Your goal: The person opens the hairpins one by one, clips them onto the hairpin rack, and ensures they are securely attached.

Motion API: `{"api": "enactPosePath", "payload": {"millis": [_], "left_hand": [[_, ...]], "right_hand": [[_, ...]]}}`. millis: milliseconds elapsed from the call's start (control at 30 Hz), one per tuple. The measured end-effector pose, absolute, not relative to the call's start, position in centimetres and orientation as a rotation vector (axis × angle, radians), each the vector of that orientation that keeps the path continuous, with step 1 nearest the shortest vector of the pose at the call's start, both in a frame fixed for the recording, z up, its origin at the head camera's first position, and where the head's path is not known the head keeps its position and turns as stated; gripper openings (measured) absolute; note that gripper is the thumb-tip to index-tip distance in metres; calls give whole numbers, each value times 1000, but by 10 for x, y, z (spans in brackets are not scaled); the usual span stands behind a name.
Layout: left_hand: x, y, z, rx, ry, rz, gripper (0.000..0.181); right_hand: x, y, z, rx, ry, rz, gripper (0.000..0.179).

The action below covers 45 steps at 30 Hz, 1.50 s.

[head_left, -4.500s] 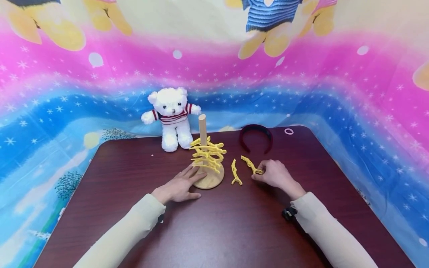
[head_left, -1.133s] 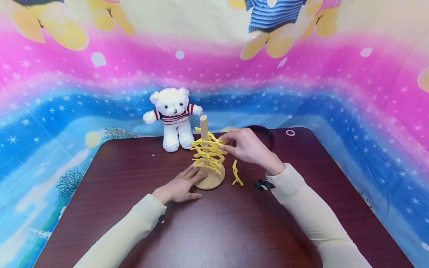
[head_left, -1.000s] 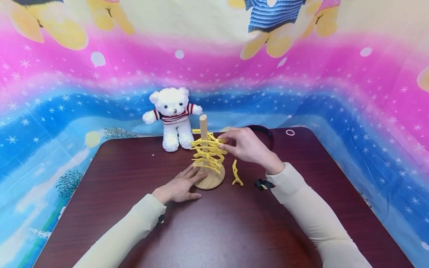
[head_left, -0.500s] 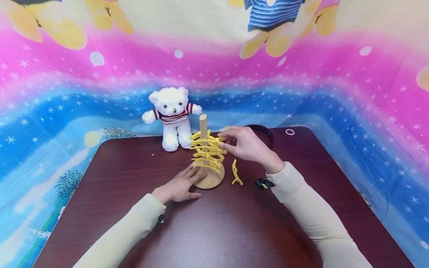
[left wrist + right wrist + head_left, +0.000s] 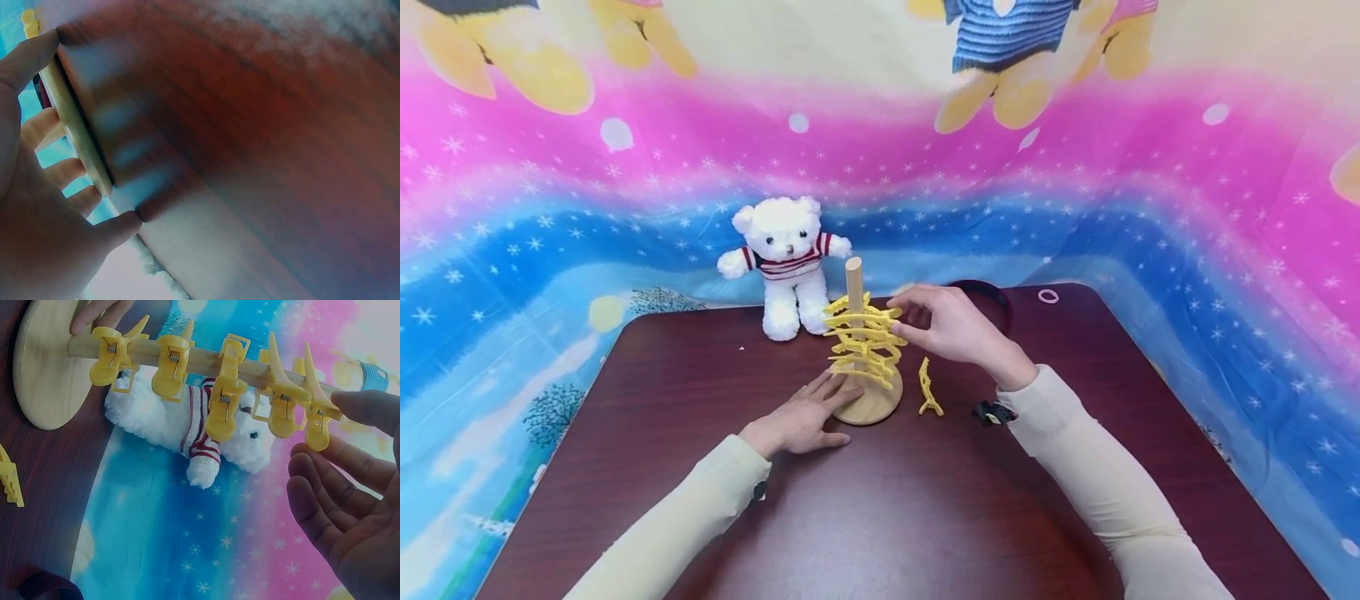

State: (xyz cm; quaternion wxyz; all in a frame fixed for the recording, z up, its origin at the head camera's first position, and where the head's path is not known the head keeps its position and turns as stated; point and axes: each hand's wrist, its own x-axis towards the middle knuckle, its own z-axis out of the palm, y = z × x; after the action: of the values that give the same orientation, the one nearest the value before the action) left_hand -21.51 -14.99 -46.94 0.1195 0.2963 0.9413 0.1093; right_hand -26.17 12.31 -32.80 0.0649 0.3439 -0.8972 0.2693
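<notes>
In the head view a wooden stand (image 5: 854, 283) with a round base (image 5: 871, 407) bears several yellow alligator hair clips (image 5: 861, 343), clamped across its rod. My right hand (image 5: 951, 325) is at the upper right of this stack. In the right wrist view its thumb and forefinger stand apart, right at the handle of the topmost clip (image 5: 317, 431), whose jaws lie against the rod. My left hand (image 5: 797, 417) lies with spread, straight fingers at the left of the base, fingertips on its edge. One loose yellow clip (image 5: 928, 387) lies on the table right of the stand.
A white teddy bear (image 5: 793, 292) in a striped shirt stands behind the stand. At the back of the table (image 5: 880, 517) are a dark headband (image 5: 992, 293), partly hidden by my right hand, and a pale pink hair tie (image 5: 1048, 296). A printed cloth hangs round the table.
My right hand has brought one of two clips from the table up to the rod. That clip's jaws have closed on the rod, and the fingers have parted slightly. The left hand stays put.
</notes>
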Motion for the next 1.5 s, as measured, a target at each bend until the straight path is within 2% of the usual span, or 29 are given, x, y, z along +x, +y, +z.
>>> {"api": "enactPosePath", "payload": {"millis": [500,767,1167,1500], "left_hand": [[-214,-151,-469,873,2753,335,78],[-214,-151,-468,877,2761,327,79],[-213,-149,-469,854,2752,323,79],[-214,-149,-470,854,2757,320,79]], "right_hand": [[-259,135,-329,962,-2745,815,43],[-258,155,-339,905,-2774,879,36],[-253,174,-386,837,-2801,975,24],[-251,181,-427,762,-2924,926,33]]}}
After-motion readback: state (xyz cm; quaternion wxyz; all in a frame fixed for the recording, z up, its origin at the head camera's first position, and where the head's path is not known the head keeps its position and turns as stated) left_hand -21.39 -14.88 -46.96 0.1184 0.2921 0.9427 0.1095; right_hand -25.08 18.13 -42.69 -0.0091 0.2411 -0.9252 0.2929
